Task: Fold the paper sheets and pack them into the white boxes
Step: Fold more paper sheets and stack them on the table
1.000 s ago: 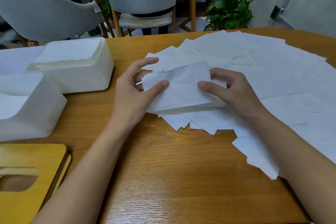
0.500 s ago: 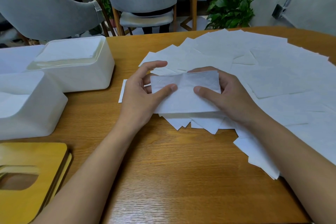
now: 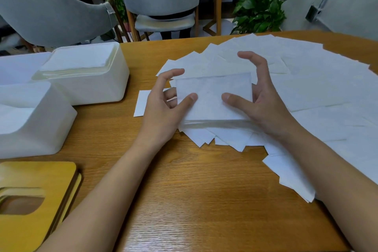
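The left hand [image 3: 163, 108] and right hand [image 3: 263, 106] pinch a folded sheet [image 3: 212, 96], thumbs on top, over the loose sheets [image 3: 306, 92] spread on the bench [image 3: 194, 190], right of the white boxes [image 3: 92, 90].

Bare forearms reach forward, hands facing.
Thumbs of left hand [image 3: 163, 108] and right hand [image 3: 266, 108] pinch the folded sheet [image 3: 212, 90]; index fingers arched.
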The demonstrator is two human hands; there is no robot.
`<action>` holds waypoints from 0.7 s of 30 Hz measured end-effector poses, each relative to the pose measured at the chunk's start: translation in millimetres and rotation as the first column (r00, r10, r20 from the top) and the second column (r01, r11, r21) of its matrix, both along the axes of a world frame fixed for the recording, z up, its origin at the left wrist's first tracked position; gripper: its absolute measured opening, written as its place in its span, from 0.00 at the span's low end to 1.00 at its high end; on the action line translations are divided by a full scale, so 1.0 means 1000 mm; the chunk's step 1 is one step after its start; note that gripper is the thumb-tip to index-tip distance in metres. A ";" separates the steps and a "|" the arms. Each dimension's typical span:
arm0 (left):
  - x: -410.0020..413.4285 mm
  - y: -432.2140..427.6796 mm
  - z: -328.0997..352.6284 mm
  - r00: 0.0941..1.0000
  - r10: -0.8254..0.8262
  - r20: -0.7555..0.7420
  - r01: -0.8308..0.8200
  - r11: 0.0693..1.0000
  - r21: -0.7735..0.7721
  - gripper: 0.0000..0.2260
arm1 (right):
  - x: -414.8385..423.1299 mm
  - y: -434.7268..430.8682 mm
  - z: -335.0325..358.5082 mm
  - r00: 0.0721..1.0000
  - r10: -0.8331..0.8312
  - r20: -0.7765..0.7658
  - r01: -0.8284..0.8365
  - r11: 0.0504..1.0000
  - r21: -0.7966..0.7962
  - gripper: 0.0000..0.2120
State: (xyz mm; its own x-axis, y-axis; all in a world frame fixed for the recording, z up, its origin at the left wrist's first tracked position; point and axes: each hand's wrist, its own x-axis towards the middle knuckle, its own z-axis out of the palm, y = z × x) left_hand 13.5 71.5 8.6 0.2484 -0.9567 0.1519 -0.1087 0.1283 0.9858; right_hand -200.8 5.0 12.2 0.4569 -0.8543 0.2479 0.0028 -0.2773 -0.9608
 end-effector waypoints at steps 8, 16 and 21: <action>0.010 -0.004 -0.015 0.897 0.077 0.436 -0.013 0.989 -0.147 0.21 | -0.004 -0.010 -0.007 0.967 -0.229 -0.108 0.220 0.971 -0.092 0.17; 0.015 -0.005 -0.022 0.652 -0.160 0.741 0.206 0.978 0.030 0.16 | -0.006 -0.018 -0.018 0.946 -0.311 -0.095 0.305 0.950 -0.066 0.18; 0.016 -0.003 -0.019 0.630 -0.209 0.748 0.252 0.966 0.057 0.19 | -0.006 -0.020 -0.019 0.939 -0.332 -0.094 0.328 0.943 -0.053 0.18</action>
